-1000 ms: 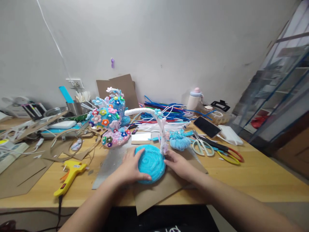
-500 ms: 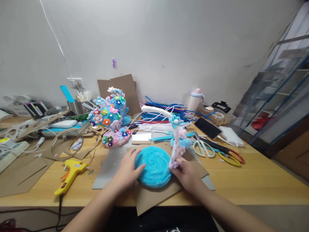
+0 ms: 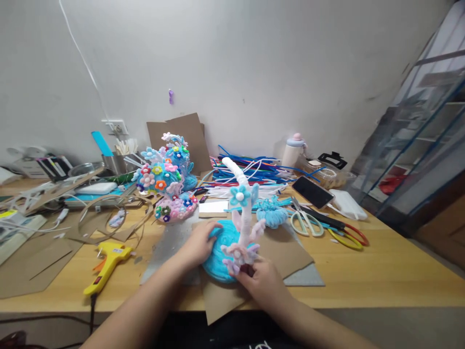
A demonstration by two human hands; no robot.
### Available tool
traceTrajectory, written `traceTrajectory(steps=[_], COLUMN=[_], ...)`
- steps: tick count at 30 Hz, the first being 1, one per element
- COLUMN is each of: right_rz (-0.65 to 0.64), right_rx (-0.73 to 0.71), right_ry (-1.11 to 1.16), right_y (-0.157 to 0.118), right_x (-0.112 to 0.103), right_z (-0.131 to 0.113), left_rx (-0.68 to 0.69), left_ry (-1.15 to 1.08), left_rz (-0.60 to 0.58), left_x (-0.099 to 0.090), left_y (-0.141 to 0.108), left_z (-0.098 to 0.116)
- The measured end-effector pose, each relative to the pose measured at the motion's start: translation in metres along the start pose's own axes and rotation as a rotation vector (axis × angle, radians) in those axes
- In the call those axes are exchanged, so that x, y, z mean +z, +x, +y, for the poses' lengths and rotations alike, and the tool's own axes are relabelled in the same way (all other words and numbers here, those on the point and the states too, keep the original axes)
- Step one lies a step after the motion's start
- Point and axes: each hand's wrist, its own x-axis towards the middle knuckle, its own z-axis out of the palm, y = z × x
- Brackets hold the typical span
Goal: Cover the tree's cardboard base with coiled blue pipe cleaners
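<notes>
A round, coiled blue disc [image 3: 218, 259] lies on brown cardboard [image 3: 225, 303] near the front edge of the table. My left hand [image 3: 200, 242] is closed on the disc's upper left rim. In front of the disc's right part stands a curved white stem [image 3: 246, 218] with a blue flower [image 3: 240, 196] and pink and lilac flowers lower down. My right hand [image 3: 259, 278] pinches the stem's base, which is partly hidden by petals and fingers. A fluffy light-blue piece [image 3: 272, 215] rests behind it, to the right.
A yellow glue gun [image 3: 108, 265] lies at the left. Flower-covered pieces [image 3: 160, 177] stand behind, left of a pile of pipe cleaners [image 3: 250, 167]. Scissors [image 3: 306, 223], yellow-and-red-handled pliers [image 3: 348, 235], a phone [image 3: 312, 192] and a bottle [image 3: 293, 154] are at the right.
My right hand has moved left and slightly nearer, bringing the flowered stem in front of the disc's right part. The stem has turned. My left hand's fingers have closed at the rim.
</notes>
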Motion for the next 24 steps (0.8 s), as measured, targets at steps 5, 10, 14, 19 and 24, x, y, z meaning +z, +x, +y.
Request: traceTrajectory(steps=[5,10,14,19,24], right_rz=[0.052,0.014,0.003,-0.009,-0.027], right_rx=[-0.024,-0.123,-0.142,-0.141,-0.132], right_ry=[-0.131,-0.153,-0.172,-0.194,-0.204], right_y=[0.000,-0.001,-0.001,0.000,-0.001], right_x=[0.006,0.005,0.004,0.002,0.001], right_z=[0.002,0.003,-0.001,-0.004,-0.004], left_rx=[0.098,0.036,-0.036,-0.065,-0.109], left_ry=[-0.087,-0.137,-0.190,-0.266,-0.444], left_rz=[-0.016,0.216,0.534,0.354,0.107], left_x=[0.007,-0.004,-0.062,-0.135,-0.138], left_y=[0.011,0.007,0.011,0.035,0.060], left_z=[-0.007,0.010,0.059,0.127,0.151])
